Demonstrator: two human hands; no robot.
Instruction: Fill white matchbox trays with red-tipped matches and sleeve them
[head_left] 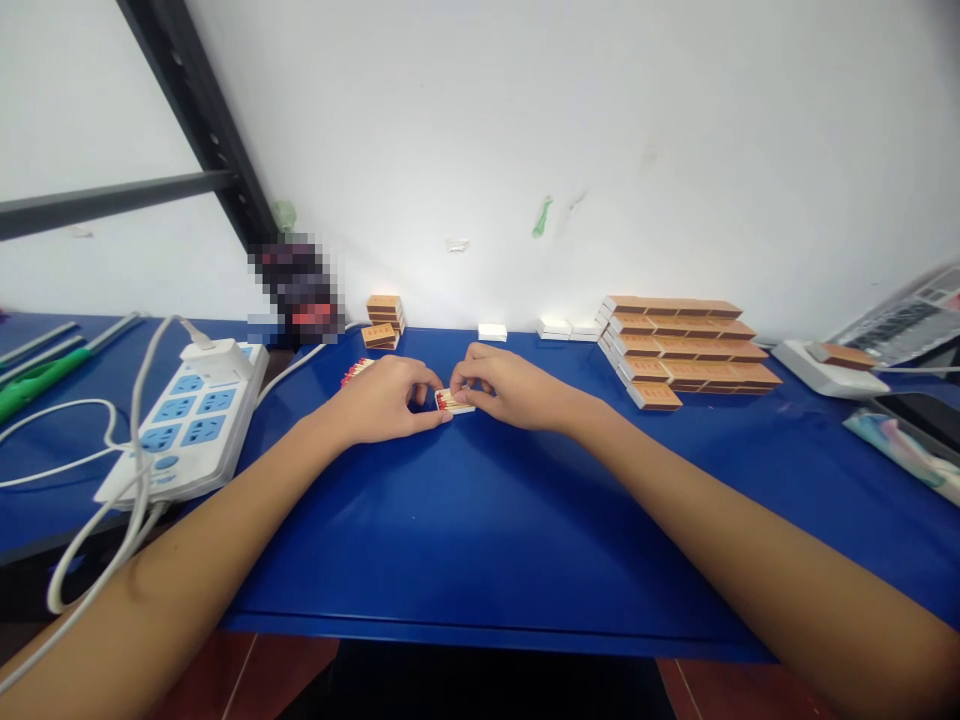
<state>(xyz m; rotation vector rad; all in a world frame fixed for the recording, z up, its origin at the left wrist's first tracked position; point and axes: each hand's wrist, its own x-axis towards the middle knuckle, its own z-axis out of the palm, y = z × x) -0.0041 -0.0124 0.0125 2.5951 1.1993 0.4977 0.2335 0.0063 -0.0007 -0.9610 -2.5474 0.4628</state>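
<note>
A small white matchbox tray (466, 409) full of red-tipped matches (448, 401) is between my two hands on the blue table. My left hand (386, 400) grips the tray's left end, thumb at the near side and index finger at the far side. The bent fingers of my right hand (510, 388) close over the matches at the tray's right end; their tips partly cover them. Beside my left hand, partly hidden behind it, lies a pile of loose red-tipped matches (354, 371).
Closed matchboxes stand in a stepped stack (694, 350) at the right and a small stack (384, 310) at the back left. White trays (492, 332) line the wall. A power strip (195, 420) with looping cables lies left; a white device (829, 372) sits right.
</note>
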